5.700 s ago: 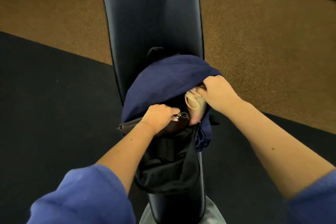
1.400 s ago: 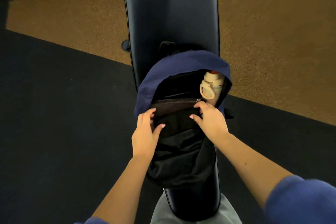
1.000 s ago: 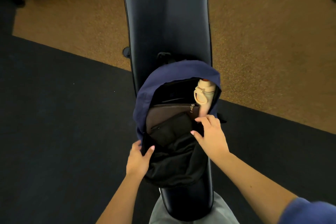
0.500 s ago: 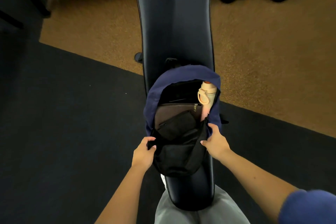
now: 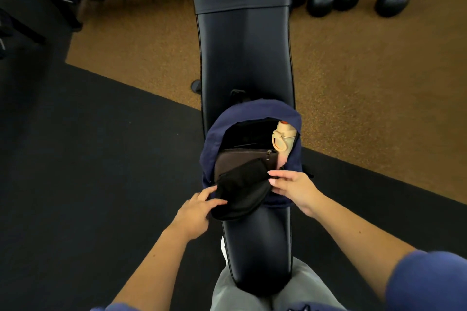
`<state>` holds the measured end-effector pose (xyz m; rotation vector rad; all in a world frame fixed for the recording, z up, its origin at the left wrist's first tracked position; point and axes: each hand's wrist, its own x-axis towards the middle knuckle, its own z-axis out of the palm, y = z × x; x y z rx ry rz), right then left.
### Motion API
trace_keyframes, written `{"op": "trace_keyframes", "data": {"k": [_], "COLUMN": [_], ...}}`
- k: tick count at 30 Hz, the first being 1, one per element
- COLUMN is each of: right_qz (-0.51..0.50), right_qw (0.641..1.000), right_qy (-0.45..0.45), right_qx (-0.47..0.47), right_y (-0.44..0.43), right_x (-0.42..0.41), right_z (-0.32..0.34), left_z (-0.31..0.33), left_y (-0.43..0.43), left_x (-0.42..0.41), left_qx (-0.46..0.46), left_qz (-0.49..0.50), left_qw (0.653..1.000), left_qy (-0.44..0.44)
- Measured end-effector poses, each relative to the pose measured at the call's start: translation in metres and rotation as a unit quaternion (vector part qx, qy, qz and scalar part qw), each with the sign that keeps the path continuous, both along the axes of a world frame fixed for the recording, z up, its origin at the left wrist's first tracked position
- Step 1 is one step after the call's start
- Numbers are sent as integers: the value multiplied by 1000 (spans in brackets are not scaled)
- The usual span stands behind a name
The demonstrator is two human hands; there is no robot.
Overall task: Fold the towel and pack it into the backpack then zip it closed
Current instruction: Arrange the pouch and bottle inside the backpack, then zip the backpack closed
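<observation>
— Head view: where is the towel?
— The black towel (image 5: 241, 171) lies folded inside the open backpack (image 5: 252, 111) on the tabletop (image 5: 245, 58), in front of a brown pouch (image 5: 240, 158) (bottle (image 5: 283, 136) to the right).
— The grips?
— The right hand (image 5: 294, 188) pinches the backpack's flap just right of the towel. The left hand (image 5: 195, 211) touches the flap at lower left; its grip is blurred, so I cannot tell.

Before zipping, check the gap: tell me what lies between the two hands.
In the head view, black fabric at the backpack mouth fills the stretch between the left hand and the right hand.
</observation>
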<state>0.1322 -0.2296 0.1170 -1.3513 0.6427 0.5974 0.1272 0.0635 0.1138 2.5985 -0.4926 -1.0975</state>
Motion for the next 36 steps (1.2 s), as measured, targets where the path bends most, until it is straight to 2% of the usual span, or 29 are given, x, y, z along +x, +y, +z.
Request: {"op": "trace_keyframes", "data": {"k": [2, 4, 6, 7, 10, 12, 13, 16, 18, 20, 23, 26, 32, 34, 36], "right_qz": [73, 117, 188, 244, 369, 371, 351, 234, 144, 102, 102, 143, 171, 177, 177], "right_qw": [997, 993, 976, 952, 835, 781, 775, 796, 809, 818, 821, 819, 816, 807, 795], "right_qy": [-19, -19, -57, -92, -191, -259, -291, -349, -354, -342, -318, -286, -290, -301, -317], "right_qx": [-22, -27, -89, -160, -360, -431, -439, -436, -447, -451, -463, -476, -470, -476, -486], "right_y": [-5, -8, -11, -12, -9, -5, -3, -8, -14, -19, -26, -33, -38, -39, -39], "right_x": [2, 7, 11, 13, 16, 15, 15, 27, 45, 64, 85, 96, 104, 103, 102], "right_z": [2, 2, 4, 5, 9, 13, 15, 25, 34, 46, 54, 54, 60, 58, 57], "left_z": [3, 3, 0, -1, 6, 17, 22, 36, 50, 65, 75, 73, 74, 73, 71], "left_y": [-1, 0, 6, 8, 1, -8, -12, -19, -26, -38, -52, -60, -72, -77, -83], "left_x": [1, 8, 17, 22, 35, 41, 43, 58, 75, 96, 125, 143, 177, 191, 202], "left_qx": [49, 32, -11, -40, -110, -134, -141, -175, -201, -228, -228, -213, -213, -201, -181], "left_qz": [-36, -35, -21, -3, 48, 91, 122, 224, 243, 235, 239, 233, 271, 253, 184], "left_qw": [993, 980, 967, 966, 965, 966, 965, 939, 921, 910, 913, 923, 903, 915, 939], "left_qy": [-106, -193, -252, -255, -235, -204, -186, -191, -228, -255, -241, -220, -256, -243, -225]}}
